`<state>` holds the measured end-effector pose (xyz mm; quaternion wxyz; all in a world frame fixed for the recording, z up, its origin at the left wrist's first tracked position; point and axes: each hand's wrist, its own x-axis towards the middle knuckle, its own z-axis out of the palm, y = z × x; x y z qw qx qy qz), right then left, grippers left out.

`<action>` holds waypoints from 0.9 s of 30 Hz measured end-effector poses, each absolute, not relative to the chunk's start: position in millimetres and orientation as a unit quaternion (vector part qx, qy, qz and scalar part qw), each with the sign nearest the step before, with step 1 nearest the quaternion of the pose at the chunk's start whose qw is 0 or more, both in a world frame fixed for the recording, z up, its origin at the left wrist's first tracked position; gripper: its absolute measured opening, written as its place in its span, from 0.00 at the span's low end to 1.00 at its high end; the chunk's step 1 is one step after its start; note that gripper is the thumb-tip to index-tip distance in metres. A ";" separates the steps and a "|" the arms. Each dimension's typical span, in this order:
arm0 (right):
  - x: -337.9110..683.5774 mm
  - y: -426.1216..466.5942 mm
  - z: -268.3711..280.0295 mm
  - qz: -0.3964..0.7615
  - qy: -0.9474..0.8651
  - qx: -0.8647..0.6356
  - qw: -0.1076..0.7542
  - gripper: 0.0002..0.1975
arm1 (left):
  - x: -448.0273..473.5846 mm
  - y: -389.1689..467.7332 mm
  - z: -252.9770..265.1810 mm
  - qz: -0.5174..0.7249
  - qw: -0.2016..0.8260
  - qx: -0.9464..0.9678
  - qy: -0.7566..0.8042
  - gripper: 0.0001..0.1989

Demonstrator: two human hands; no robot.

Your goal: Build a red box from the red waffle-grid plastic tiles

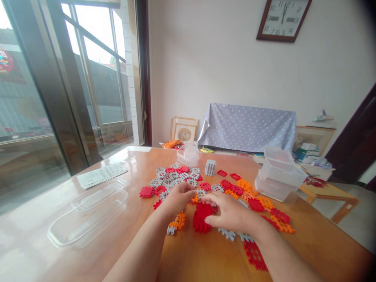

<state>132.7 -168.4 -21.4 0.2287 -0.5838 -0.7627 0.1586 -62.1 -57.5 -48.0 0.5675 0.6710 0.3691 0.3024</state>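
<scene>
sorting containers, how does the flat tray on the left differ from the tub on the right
The tray is long, shallow and lies flat, away from the pieces; the tub is deeper, boxier, tilted, and sits beside the red and orange pieces. Both are clear plastic on the table.

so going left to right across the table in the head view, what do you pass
clear lid → paper sheet → left hand → red block stack → right hand → clear tub
</scene>
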 end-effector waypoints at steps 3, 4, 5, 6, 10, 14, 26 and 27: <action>128.5 -170.3 -20.0 0.154 -0.769 -0.588 0.198 0.22 | -62.2 -55.8 -50.6 0.303 0.562 0.680 0.360 0.13; 127.6 -170.9 -19.7 0.156 -0.769 -0.591 0.188 0.22 | -62.1 -55.5 -51.2 0.304 0.561 0.682 0.357 0.13; 127.2 -171.5 -19.5 0.159 -0.768 -0.594 0.181 0.22 | -62.1 -55.3 -51.9 0.305 0.561 0.683 0.355 0.13; 127.3 -172.1 -19.5 0.164 -0.767 -0.595 0.177 0.23 | -62.1 -55.0 -52.6 0.305 0.560 0.684 0.355 0.13; 136.3 -170.6 -21.4 0.183 -0.749 -0.598 0.219 0.22 | -62.3 -53.2 -55.5 0.301 0.552 0.688 0.363 0.15; 169.8 -156.5 -27.2 0.180 -0.653 -0.641 0.361 0.17 | -61.5 -50.7 -57.2 0.301 0.524 0.699 0.384 0.13; 240.0 -113.2 -59.1 0.130 -0.535 -0.764 0.338 0.15 | -57.5 -44.9 -59.4 0.308 0.440 0.740 0.404 0.07; 234.0 -111.3 -62.4 0.138 -0.549 -0.757 0.328 0.15 | -57.3 -45.1 -59.7 0.306 0.441 0.739 0.407 0.07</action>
